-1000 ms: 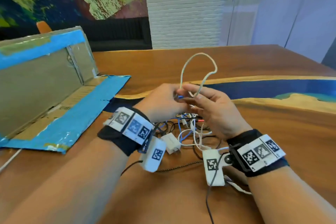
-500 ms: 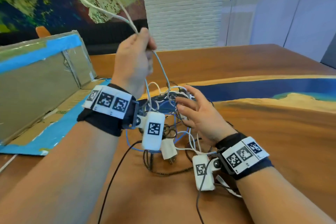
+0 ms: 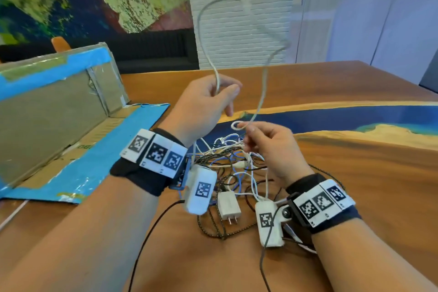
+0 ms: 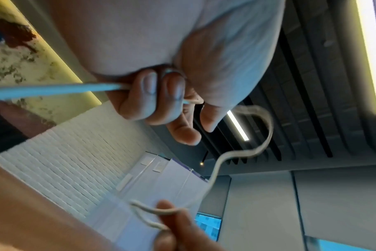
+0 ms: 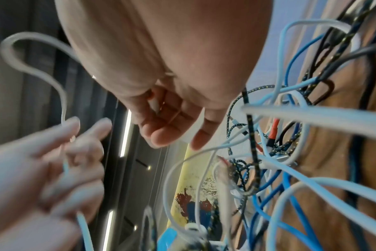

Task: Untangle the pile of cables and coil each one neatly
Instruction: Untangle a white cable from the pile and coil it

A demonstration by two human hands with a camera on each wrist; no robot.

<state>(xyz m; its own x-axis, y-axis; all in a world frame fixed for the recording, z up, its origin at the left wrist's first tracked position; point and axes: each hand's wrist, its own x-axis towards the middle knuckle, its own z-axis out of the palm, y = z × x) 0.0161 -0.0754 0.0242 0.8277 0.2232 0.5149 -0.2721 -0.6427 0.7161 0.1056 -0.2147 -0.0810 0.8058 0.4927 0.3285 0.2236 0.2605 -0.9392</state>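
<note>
white cable (image 3: 263,87) arches in a tall loop; left hand (image 3: 203,104) pinches one end, right hand (image 3: 267,144) pinches the other; pile (image 3: 237,168) below remains tangled.

The tangled heap of white, blue and black braided cables (image 3: 233,168) with a white two-pronged plug adapter (image 3: 228,206) fills the brown wooden counter (image 3: 355,185) between both wrists. An upright cardboard flap edged in blue tape (image 3: 54,92) walls off the left. Bare counter lies open to the right and beyond.

bright even daylight; wrist views blurred, edges warped.
</note>
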